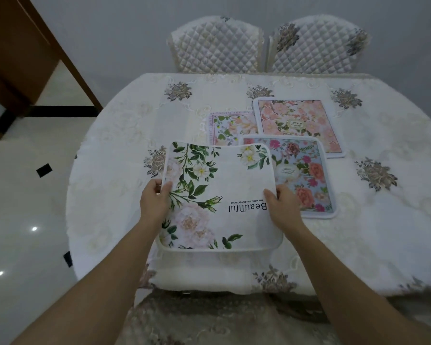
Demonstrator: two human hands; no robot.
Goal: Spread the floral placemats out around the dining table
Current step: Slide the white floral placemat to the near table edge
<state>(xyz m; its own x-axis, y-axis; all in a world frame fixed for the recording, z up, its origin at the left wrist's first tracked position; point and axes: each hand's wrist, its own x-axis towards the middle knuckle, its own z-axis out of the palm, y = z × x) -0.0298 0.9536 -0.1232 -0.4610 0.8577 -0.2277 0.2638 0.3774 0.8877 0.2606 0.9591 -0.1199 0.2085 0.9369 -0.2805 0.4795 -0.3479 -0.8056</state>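
Note:
A white placemat (224, 190) with green leaves, pale roses and the word "Beautiful" hangs just above the near part of the table. My left hand (156, 197) grips its left edge and my right hand (283, 204) grips its right edge. Behind it, a blue placemat (306, 170) with pink and orange flowers lies flat, partly covered by the white one. A pink floral placemat (296, 123) lies further back, overlapping a third one with a red lettered border (230, 128). All rest on the dining table (115, 195) with its cream embroidered cloth.
Two chairs with quilted white covers stand at the far side, one at left (217, 46) and one at right (319, 46). A padded chair seat (209, 317) sits below me at the near edge. A brown wooden door (23, 58) and glossy white floor (23, 207) are to the left.

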